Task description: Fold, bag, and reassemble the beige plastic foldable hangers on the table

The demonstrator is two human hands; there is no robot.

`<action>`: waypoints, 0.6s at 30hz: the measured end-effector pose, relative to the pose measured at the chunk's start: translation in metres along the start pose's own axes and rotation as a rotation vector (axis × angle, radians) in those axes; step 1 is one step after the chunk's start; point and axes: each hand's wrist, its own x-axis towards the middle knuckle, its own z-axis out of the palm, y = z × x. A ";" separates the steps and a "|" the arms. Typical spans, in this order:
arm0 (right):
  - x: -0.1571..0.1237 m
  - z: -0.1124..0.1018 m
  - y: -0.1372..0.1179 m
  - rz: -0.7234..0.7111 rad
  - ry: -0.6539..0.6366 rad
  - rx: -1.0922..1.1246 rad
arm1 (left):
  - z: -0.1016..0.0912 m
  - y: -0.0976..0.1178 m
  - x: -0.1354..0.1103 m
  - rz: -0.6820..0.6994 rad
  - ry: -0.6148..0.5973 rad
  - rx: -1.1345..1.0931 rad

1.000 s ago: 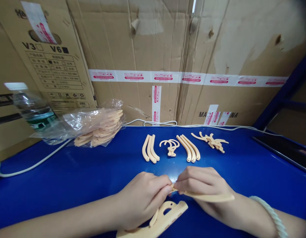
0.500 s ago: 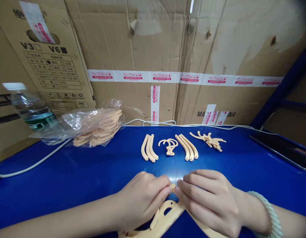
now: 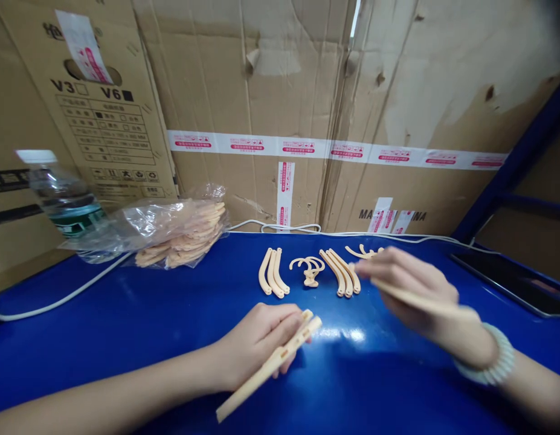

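My left hand (image 3: pixel 261 341) is closed around a flat beige plastic frame (image 3: pixel 270 364) that slants from lower left to upper right above the blue table (image 3: pixel 125 326). My right hand (image 3: pixel 409 287) is closed on a long, thin curved beige strip (image 3: pixel 424 300) and hovers by the row of sorted pieces. That row holds a group of curved strips (image 3: pixel 273 280), a pile of small hooks (image 3: pixel 309 269), a second group of strips (image 3: pixel 341 272) and branched pieces (image 3: pixel 363 252) partly hidden behind my right hand.
A clear plastic bag of beige parts (image 3: pixel 180 232) lies at the back left beside a water bottle (image 3: pixel 62 199). Cardboard boxes (image 3: pixel 284 109) wall off the back. A white cable (image 3: pixel 57 302) runs along the rear edge. A dark tablet (image 3: pixel 510 275) lies at the right.
My hands have come apart. The right hand has carried the thin strip up and right towards the sorted row; the left hand keeps the flat frame, now turned edge-on.
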 end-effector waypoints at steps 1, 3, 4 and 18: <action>0.005 -0.003 0.011 0.023 0.061 -0.037 | -0.001 -0.001 0.002 -0.041 -0.006 -0.127; 0.014 -0.011 0.033 0.144 0.123 -0.120 | -0.003 -0.004 0.005 -0.082 -0.011 -0.301; 0.017 -0.016 0.043 0.261 0.065 -0.131 | -0.004 -0.005 0.007 -0.085 -0.009 -0.346; 0.012 0.000 0.019 0.327 -0.243 -0.472 | -0.005 -0.001 0.014 -0.056 0.232 -0.469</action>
